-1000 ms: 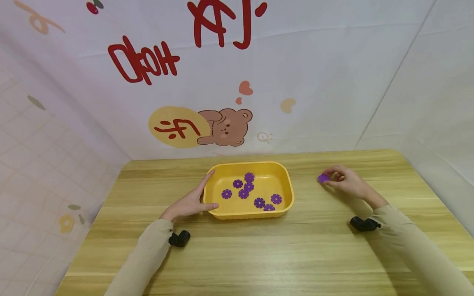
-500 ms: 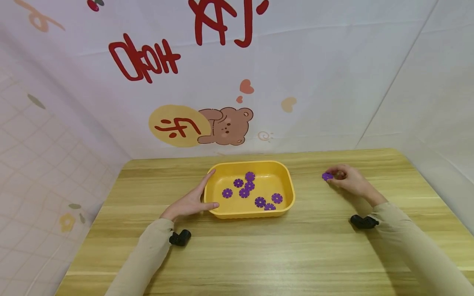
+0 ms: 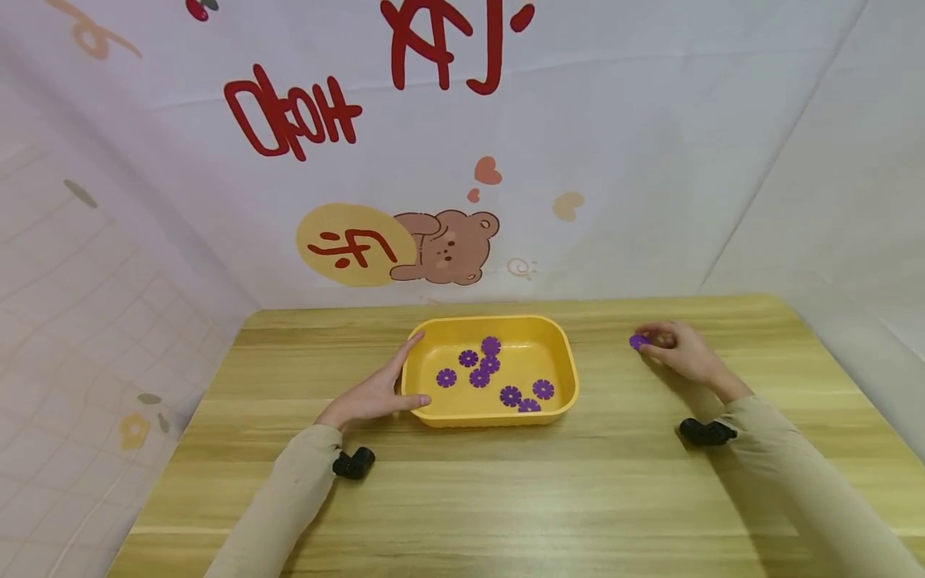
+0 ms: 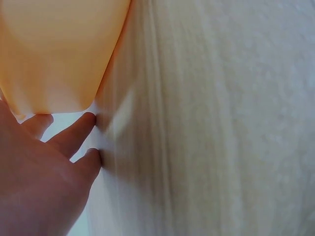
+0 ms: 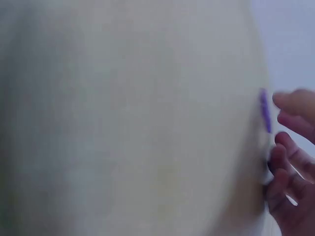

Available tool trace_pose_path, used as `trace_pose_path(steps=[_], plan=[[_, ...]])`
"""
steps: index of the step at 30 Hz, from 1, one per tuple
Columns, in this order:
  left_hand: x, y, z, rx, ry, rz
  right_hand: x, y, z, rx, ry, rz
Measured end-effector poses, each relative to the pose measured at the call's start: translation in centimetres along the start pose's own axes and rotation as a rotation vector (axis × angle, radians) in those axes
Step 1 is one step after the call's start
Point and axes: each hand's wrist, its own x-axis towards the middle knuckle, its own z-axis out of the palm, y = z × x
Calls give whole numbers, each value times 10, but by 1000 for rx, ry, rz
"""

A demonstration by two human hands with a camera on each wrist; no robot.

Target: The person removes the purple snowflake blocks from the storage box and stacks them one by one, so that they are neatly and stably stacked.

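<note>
A yellow plastic tray (image 3: pixel 564 377) stands on the wooden table, with several purple snowflake discs (image 3: pixel 446 378) lying flat in it. My left hand (image 3: pixel 370 399) rests at the tray's left end, thumb over the near rim and fingers spread along the outside. In the left wrist view the fingertips touch the tray's wall. To the right of the tray, my right hand (image 3: pixel 686 353) has thumb and index finger at opposite edges of one purple snowflake disc (image 3: pixel 639 341), low at the table. The right wrist view is blurred and shows this disc (image 5: pixel 266 110) edge-on beside curled fingers.
The light wooden table (image 3: pixel 491 498) reaches back to a white cloth wall (image 3: pixel 636 144) printed with a bear and red characters. A black wrist camera (image 3: pixel 354 463) hangs by the left sleeve, and another black wrist camera (image 3: pixel 706 432) by the right.
My right hand and its disc have shifted slightly to the right and away across the table. The left hand keeps its place on the tray. The head view has turned a little.
</note>
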Motion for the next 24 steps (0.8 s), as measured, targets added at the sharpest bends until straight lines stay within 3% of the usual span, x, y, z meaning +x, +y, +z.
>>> trace_pose_path(steps=[4, 9, 12, 19, 24], plan=[[0, 0, 1, -7, -7, 6, -3, 3, -7, 146, 5, 61], [0, 0, 1, -4, -1, 8, -2, -4, -16, 206, 18, 119], [1, -1, 0, 9, 2, 2, 0, -15, -22, 248, 38, 112], [2, -2, -1, 19, 8, -13, 8, -44, -32, 250, 70, 104], [1, -2, 0, 13, 6, -19, 14, -67, -31, 231, 13, 98]])
